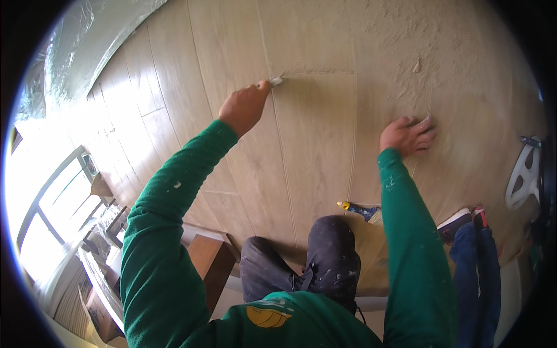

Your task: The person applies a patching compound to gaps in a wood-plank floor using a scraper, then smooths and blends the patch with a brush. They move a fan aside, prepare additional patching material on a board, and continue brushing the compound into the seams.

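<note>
My left hand [242,109] is closed around a small hand tool [277,81] with a short pale, metallic-looking end. Its tip touches the wood-look plank floor [313,133] at the left end of a crosswise joint [319,72] lined with crumbly dust. Whether it is a knife or a scraper I cannot tell. To the right, my right hand [408,136] rests on the floor with its fingers spread, below a patch of loose dust [415,66]. Near my knee and right forearm lies a paintbrush [361,211] with a yellow-tipped dark handle.
Crumpled plastic sheeting [78,55] covers the far left. A metal-framed item [46,209] and a brown wooden box shape [210,264] stand at the lower left. On the right are a white plastic piece [522,177] and another person's legs in jeans [477,278] and dark shoes.
</note>
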Demonstrator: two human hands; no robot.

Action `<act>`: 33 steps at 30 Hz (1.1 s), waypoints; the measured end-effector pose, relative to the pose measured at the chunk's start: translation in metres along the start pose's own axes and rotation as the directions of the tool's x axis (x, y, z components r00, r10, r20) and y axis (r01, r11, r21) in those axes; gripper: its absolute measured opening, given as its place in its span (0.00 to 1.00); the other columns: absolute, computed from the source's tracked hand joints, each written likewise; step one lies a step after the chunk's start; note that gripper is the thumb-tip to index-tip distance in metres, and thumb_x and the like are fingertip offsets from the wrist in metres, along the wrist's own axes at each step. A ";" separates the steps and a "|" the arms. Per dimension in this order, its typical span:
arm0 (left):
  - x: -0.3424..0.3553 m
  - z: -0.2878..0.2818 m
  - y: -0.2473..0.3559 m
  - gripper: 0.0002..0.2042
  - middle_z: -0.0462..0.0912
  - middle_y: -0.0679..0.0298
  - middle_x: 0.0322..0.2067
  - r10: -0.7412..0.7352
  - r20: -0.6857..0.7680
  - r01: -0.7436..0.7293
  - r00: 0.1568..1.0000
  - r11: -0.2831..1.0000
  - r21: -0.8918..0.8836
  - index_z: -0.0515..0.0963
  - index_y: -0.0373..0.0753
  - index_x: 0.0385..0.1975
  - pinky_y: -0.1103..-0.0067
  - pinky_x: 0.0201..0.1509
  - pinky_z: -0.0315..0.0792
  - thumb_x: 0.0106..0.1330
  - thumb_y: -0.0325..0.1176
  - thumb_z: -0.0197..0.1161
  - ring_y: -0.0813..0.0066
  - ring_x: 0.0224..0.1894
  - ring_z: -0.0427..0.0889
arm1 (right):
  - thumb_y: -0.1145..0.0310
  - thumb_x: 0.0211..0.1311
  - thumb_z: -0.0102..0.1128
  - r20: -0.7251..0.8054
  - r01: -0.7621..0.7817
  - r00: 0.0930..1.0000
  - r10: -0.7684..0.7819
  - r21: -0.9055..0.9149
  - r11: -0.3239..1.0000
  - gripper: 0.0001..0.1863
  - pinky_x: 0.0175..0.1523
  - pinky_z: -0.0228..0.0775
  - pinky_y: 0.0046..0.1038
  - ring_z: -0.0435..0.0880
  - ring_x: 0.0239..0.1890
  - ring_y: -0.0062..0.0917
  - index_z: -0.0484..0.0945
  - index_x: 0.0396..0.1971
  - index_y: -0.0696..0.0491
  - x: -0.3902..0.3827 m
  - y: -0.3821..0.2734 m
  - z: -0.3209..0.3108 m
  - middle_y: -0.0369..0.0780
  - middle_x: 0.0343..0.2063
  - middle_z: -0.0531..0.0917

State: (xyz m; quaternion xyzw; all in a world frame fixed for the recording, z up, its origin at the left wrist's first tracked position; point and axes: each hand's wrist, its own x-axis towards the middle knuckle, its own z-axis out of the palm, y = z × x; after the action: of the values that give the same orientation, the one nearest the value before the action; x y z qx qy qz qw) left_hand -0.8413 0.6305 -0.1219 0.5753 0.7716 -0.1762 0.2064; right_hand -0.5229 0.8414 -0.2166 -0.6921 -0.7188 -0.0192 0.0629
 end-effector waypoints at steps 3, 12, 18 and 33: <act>-0.015 0.000 -0.004 0.11 0.84 0.56 0.29 -0.022 0.042 0.021 0.999 1.000 0.009 0.69 0.34 0.53 0.70 0.32 0.83 0.73 0.25 0.54 0.59 0.29 0.88 | 0.51 0.71 0.46 0.035 -0.019 0.999 0.020 -0.023 1.000 0.36 0.76 0.43 0.64 0.51 0.78 0.52 0.58 0.74 0.52 0.001 -0.002 -0.002 0.56 0.75 0.55; -0.046 0.009 -0.037 0.10 0.86 0.51 0.33 -0.182 0.054 0.186 0.982 0.980 -0.077 0.69 0.34 0.53 0.62 0.36 0.83 0.75 0.28 0.52 0.50 0.34 0.88 | 0.50 0.70 0.48 0.072 -0.038 0.997 0.039 -0.016 0.999 0.37 0.76 0.42 0.64 0.49 0.78 0.52 0.58 0.74 0.52 0.002 -0.001 -0.003 0.56 0.75 0.53; -0.064 0.010 -0.004 0.11 0.86 0.43 0.34 -0.410 0.057 0.399 0.910 0.832 -0.386 0.67 0.37 0.56 0.51 0.39 0.79 0.78 0.32 0.50 0.38 0.36 0.86 | 0.49 0.69 0.49 0.061 -0.044 0.997 0.046 -0.041 0.998 0.38 0.77 0.40 0.64 0.48 0.79 0.52 0.59 0.75 0.51 0.004 0.001 0.002 0.57 0.75 0.53; -0.022 0.055 0.031 0.16 0.83 0.35 0.30 -0.597 -0.024 0.263 0.802 0.390 -0.883 0.68 0.31 0.57 0.51 0.31 0.74 0.79 0.36 0.50 0.34 0.31 0.84 | 0.51 0.73 0.44 0.020 -0.038 0.999 0.038 0.010 0.999 0.35 0.77 0.40 0.62 0.48 0.79 0.51 0.56 0.75 0.51 -0.001 0.000 0.006 0.55 0.75 0.55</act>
State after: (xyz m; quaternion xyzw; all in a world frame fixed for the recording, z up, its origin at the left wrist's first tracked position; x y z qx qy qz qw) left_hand -0.7991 0.5932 -0.1578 0.1959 0.9020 0.2754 0.2687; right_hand -0.5232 0.8406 -0.2223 -0.7055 -0.7061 -0.0073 0.0596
